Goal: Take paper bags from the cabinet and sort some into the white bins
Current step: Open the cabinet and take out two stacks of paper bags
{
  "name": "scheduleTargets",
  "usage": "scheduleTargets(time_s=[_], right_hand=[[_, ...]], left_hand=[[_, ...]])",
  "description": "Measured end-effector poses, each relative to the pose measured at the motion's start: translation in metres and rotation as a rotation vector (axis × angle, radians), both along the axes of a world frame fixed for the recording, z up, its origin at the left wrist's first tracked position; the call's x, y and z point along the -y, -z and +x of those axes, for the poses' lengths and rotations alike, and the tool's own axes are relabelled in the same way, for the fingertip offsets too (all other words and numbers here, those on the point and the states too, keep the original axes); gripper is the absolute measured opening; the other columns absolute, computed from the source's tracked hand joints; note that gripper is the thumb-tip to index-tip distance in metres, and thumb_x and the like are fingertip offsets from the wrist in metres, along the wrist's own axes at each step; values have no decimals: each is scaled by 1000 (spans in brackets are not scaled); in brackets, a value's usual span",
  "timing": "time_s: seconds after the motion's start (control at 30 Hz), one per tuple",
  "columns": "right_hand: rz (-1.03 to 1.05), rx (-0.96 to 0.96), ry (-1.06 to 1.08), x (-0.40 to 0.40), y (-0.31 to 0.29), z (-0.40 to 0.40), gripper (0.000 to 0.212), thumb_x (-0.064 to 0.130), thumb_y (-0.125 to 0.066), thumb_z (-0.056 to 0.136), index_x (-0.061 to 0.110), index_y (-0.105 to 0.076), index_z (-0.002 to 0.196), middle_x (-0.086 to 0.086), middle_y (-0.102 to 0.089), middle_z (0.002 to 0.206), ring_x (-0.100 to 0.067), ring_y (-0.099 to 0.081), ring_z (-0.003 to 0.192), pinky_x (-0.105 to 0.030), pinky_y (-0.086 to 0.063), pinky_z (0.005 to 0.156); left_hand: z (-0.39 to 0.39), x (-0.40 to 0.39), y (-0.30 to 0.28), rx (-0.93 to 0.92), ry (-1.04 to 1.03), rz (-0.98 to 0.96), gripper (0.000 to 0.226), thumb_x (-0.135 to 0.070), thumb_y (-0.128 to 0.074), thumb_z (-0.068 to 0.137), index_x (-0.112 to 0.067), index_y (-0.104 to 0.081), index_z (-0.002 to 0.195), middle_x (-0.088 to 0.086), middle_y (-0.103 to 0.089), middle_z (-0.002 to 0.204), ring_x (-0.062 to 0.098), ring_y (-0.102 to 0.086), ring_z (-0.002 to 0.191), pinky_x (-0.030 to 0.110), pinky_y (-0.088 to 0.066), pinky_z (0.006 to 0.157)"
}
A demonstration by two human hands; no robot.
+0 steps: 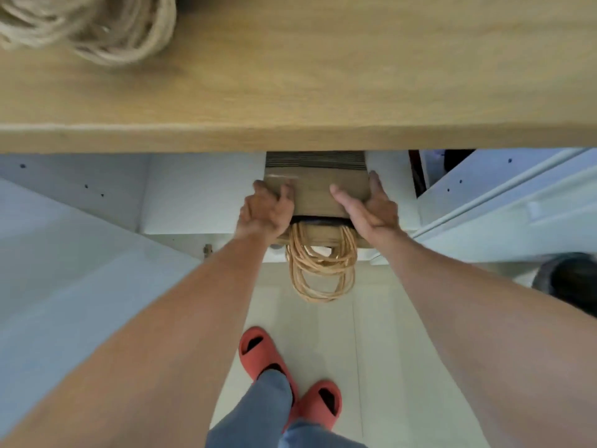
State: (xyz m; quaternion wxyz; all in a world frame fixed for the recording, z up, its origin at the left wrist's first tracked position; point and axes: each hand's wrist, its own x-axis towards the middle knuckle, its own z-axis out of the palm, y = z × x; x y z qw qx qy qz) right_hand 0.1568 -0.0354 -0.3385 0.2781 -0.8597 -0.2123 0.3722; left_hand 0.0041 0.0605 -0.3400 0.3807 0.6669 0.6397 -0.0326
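A flat stack of brown paper bags (315,192) lies on a white cabinet shelf (200,195) under the wooden counter. Their twisted paper handles (321,270) hang over the shelf's front edge. My left hand (266,210) grips the stack's left side with the fingers curled over the top. My right hand (368,203) presses flat against the right side, thumb laid on the top bag. The back of the stack is hidden under the counter. No white bin is in view.
A wooden counter top (323,92) fills the upper half, with a coil of rope (97,24) at its far left. White cabinet doors stand open at left (64,270) and right (504,202). My feet in red slippers (290,376) stand on the pale floor.
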Motion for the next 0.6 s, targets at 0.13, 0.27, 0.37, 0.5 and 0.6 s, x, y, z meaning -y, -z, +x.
scheduleTargets(time_s=[0.13,0.27,0.37,0.5,0.6], right_hand=[[-25,34,24,65,-25,-46,93,81,-51,79,30,-28,153,-11,-55,141,-35,-50,130,-43,-43,106],[-37,70,47,132,-75,-81,84,75,-51,83,30,-32,151,-9,-60,133,-32,-55,124,-42,-46,100],[-66,81,68,178,-110,-103,86,72,-55,85,28,-29,153,-7,-59,132,-30,-55,123,-42,-47,98],[-52,116,128,222,-141,-123,82,76,-52,81,29,-37,147,-1,-64,120,-26,-60,114,-42,-52,94],[28,119,184,243,-158,-132,75,75,-53,79,31,-46,140,4,-64,118,-20,-62,109,-42,-55,93]], left_hand=[[-34,65,-49,-79,37,29,49,-49,-31,102,-11,-41,130,19,-57,124,39,-56,115,47,-41,97],[-71,126,-90,-28,36,23,52,-54,-31,100,-9,-43,124,8,-61,86,24,-62,77,35,-51,66],[-91,168,-119,-32,41,40,49,-52,-34,99,-12,-43,127,9,-64,90,29,-63,81,38,-51,71],[-105,205,-158,33,49,87,41,-48,-39,99,-16,-40,125,2,-62,85,24,-59,72,36,-50,67],[-110,223,-178,30,94,141,40,-48,-39,99,-17,-38,126,9,-69,96,28,-63,75,31,-42,64]])
